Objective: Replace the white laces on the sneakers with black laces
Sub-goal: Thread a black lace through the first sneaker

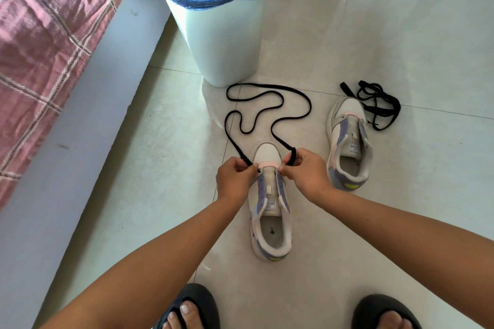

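Observation:
A white, lilac and pink sneaker [270, 211] stands on the tiled floor, toe pointing away from me, with no lace across its tongue. My left hand [235, 177] pinches one end of a long black lace [267, 104] at the shoe's left front eyelet. My right hand [304, 171] pinches the other end at the right front eyelet. The rest of this lace lies in loops on the floor beyond the toe. A second, matching sneaker [347, 147] stands unlaced to the right, with another black lace [377, 104] bunched beside its toe.
A white bin [222, 43] lined with a blue bag stands just behind the looped lace. A bed with a pink checked cover [45, 43] runs along the left. My feet in black sandals [192, 310] are at the bottom edge.

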### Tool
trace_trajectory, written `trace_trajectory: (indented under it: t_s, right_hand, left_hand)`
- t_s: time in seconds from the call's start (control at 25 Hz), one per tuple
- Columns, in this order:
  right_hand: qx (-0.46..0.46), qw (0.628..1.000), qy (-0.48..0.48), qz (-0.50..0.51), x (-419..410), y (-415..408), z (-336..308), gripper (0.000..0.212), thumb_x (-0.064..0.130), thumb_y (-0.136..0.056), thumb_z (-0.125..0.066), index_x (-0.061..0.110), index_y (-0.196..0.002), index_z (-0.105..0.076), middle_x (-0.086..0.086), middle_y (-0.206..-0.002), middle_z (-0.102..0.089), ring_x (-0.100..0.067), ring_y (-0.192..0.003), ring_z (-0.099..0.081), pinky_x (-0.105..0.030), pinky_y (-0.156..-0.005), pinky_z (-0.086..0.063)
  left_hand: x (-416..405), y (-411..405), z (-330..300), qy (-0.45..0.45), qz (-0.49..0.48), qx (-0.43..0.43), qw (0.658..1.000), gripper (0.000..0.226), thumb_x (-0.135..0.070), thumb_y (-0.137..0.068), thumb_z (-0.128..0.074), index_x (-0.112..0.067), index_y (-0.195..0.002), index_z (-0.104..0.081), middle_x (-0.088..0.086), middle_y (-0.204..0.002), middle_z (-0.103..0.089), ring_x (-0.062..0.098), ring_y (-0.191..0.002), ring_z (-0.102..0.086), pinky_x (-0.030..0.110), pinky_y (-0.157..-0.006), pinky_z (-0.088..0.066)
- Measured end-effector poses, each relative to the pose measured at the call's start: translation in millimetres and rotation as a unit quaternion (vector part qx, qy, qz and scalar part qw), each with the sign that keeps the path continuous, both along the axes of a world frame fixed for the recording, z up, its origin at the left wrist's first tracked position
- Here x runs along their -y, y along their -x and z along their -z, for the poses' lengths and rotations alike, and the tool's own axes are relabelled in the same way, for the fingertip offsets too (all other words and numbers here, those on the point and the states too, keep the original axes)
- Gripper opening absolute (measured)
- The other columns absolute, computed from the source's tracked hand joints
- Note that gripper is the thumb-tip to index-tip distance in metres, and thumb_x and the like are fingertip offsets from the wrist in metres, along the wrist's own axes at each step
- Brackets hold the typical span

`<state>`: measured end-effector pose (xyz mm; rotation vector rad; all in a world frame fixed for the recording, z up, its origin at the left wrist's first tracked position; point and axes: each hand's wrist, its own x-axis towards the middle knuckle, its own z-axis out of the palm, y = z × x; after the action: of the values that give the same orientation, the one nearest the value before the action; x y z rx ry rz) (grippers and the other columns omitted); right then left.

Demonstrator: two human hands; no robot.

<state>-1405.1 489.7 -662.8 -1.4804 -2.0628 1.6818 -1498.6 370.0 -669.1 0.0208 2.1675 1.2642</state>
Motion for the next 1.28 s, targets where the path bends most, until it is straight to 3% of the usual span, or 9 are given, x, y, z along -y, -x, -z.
trace_trajectory:
  t_s: [0.28,0.4,0.52,0.6,0.76,0.96,1.12,1.2,1.28]
  right_hand:
    - [0.000,0.999,-0.011,0.037,8.5,-1.5,7.1,0.026,0.006,-0.073,-0.077,0.020,-0.070,-0.055,-0.008,-0.070,-0.063,-0.028,-0.071,-0.065,-0.044,-0.072,-0.056]
    - [-0.002,0.998,-0.040,0.056,16.8,-1.8,10.6,0.025,0.008,-0.077,-0.074,0.021,-0.069,-0.054,-0.001,-0.066,-0.060,-0.018,-0.066,-0.059,-0.033,-0.066,-0.054]
    - [-0.032,0.995,-0.038,0.087,32.0,-2.1,13.3,0.016,0.007,-0.085,-0.064,0.019,-0.078,-0.058,0.005,-0.073,-0.062,-0.010,-0.073,-0.059,-0.008,-0.061,-0.044]
    - [-0.047,0.994,-0.026,0.091,33.3,1.0,13.8,0.013,0.006,-0.088,-0.060,0.018,-0.085,-0.059,0.007,-0.077,-0.063,-0.008,-0.077,-0.060,-0.005,-0.063,-0.042]
    - [0.009,0.997,-0.073,0.040,26.1,4.4,11.7,0.013,0.013,-0.087,-0.063,0.014,-0.095,-0.053,-0.001,-0.080,-0.063,-0.016,-0.076,-0.059,-0.025,-0.068,-0.046]
    - [0.036,0.994,-0.090,-0.041,10.4,3.1,4.8,0.013,0.014,-0.081,-0.071,0.013,-0.080,-0.058,-0.001,-0.079,-0.059,-0.013,-0.072,-0.054,-0.015,-0.058,-0.037]
    - [0.036,0.979,-0.138,-0.147,26.8,-3.4,0.1,0.026,0.017,-0.087,-0.064,0.007,-0.111,-0.061,-0.003,-0.109,-0.050,-0.008,-0.086,-0.051,-0.009,-0.074,-0.036]
    - [0.039,0.966,-0.173,-0.190,40.3,-7.3,0.0,0.036,0.013,-0.090,-0.058,0.007,-0.125,-0.053,-0.006,-0.119,-0.048,-0.012,-0.097,-0.051,-0.013,-0.081,-0.035]
    - [0.019,0.964,-0.187,-0.186,45.2,-11.6,-2.6,0.036,0.014,-0.093,-0.052,0.010,-0.128,-0.047,-0.006,-0.121,-0.049,-0.018,-0.108,-0.051,-0.019,-0.087,-0.039]
  left_hand:
    - [7.3,-5.5,8.2,0.010,0.114,-0.130,0.985,0.018,-0.012,-0.084,-0.066,-0.014,-0.074,-0.051,-0.007,-0.070,-0.052,0.004,-0.064,-0.047,0.010,-0.055,-0.039]
    - [13.6,-16.5,11.9,0.032,0.148,-0.182,0.972,0.014,-0.009,-0.085,-0.064,-0.010,-0.077,-0.053,-0.002,-0.074,-0.052,0.012,-0.067,-0.048,0.014,-0.058,-0.040]
    - [16.5,-18.3,13.9,0.036,0.171,-0.225,0.958,0.011,-0.008,-0.085,-0.064,-0.003,-0.078,-0.056,0.002,-0.076,-0.052,0.018,-0.070,-0.050,0.021,-0.058,-0.039]
    - [15.2,-11.3,12.4,0.033,0.150,-0.220,0.963,0.013,-0.010,-0.085,-0.065,-0.005,-0.076,-0.057,0.001,-0.076,-0.051,0.014,-0.069,-0.048,0.012,-0.059,-0.036]
    - [9.9,-1.0,9.9,0.046,0.157,-0.185,0.969,0.010,-0.011,-0.083,-0.067,-0.002,-0.080,-0.063,0.002,-0.077,-0.056,0.014,-0.073,-0.052,0.011,-0.062,-0.037]
    - [8.1,4.8,3.2,0.069,0.114,-0.060,0.989,0.018,-0.022,-0.082,-0.071,-0.013,-0.078,-0.056,0.002,-0.073,-0.059,0.019,-0.072,-0.059,0.033,-0.066,-0.052]
    - [3.4,-8.1,-8.3,0.080,0.114,-0.131,0.981,0.023,-0.016,-0.087,-0.062,-0.009,-0.068,-0.053,-0.001,-0.063,-0.051,0.015,-0.062,-0.047,0.025,-0.055,-0.037]
    - [-1.5,-25.2,-12.3,0.088,0.163,-0.172,0.968,0.018,-0.017,-0.095,-0.047,-0.007,-0.085,-0.058,0.003,-0.079,-0.054,0.017,-0.073,-0.050,0.029,-0.062,-0.040]
    - [-5.6,-45.8,-13.2,0.182,0.242,-0.219,0.927,0.031,-0.023,-0.100,-0.036,-0.007,-0.123,-0.049,0.009,-0.114,-0.050,0.022,-0.100,-0.051,0.033,-0.080,-0.045]
